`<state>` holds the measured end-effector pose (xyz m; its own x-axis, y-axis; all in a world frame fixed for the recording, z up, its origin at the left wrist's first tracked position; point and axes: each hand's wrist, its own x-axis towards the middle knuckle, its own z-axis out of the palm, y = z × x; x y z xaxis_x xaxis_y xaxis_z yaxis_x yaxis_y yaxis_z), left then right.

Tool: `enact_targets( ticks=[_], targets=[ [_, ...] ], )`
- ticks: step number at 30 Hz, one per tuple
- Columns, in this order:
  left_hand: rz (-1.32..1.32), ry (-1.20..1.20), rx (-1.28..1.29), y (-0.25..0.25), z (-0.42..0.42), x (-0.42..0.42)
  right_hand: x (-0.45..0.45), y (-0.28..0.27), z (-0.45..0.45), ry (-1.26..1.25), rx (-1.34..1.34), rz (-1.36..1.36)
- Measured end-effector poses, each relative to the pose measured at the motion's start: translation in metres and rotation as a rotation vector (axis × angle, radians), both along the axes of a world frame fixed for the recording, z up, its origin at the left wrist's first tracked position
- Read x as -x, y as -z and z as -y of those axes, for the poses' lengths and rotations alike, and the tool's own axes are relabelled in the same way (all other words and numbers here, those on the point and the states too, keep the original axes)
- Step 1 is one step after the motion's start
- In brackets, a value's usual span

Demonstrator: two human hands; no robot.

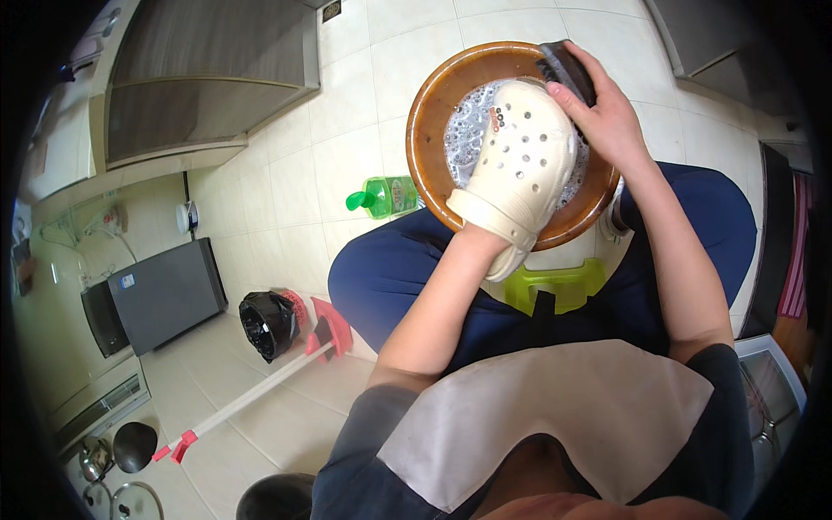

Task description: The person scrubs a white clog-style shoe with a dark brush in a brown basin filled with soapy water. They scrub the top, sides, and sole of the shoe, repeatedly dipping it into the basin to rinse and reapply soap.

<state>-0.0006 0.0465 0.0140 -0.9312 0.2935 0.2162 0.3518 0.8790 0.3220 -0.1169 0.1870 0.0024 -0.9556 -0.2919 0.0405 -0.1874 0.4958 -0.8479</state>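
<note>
A cream foam clog (520,153) with round holes and a small charm is over a brown basin (432,185), toe pointing away from me. My left hand (486,246) is pushed into the clog through its heel opening, so only the wrist shows and the fingers are hidden. In my right hand (606,114) is a dark scrubbing brush (572,71), held at the clog's right side near the toe, over the basin's rim. Whether the bristles touch the clog cannot be told. Foamy, soapy water (469,140) lies in the basin below.
A green detergent bottle (392,197) lies left of the basin, and a green plastic stool (556,286) shows between my legs. On the tiled floor are a black-lined bin (268,327) and a red long-handled dustpan (331,328). Grey cabinets (214,117) stand at the upper left.
</note>
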Motion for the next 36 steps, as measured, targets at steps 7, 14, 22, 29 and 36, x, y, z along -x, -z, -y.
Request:
enact_targets(
  ticks=[7,14,22,29,36],
  targets=[
    [0.113,0.052,-0.043,0.005,0.001,-0.012,-0.004,-0.002,-0.016,-0.294,0.209,0.473],
    [0.124,0.089,0.069,0.010,0.005,-0.017,-0.011,-0.018,-0.008,-0.312,0.373,0.428],
    [0.289,-0.062,-0.489,-0.025,0.031,-0.032,0.009,-0.011,-0.021,-0.088,0.403,0.360],
    [0.622,-0.185,-2.042,-0.027,0.031,-0.025,-0.007,-0.014,-0.005,-0.177,0.531,0.294],
    [0.626,-0.241,-2.263,-0.029,0.030,-0.015,-0.016,0.007,0.009,-0.185,0.419,0.204]
  ],
)
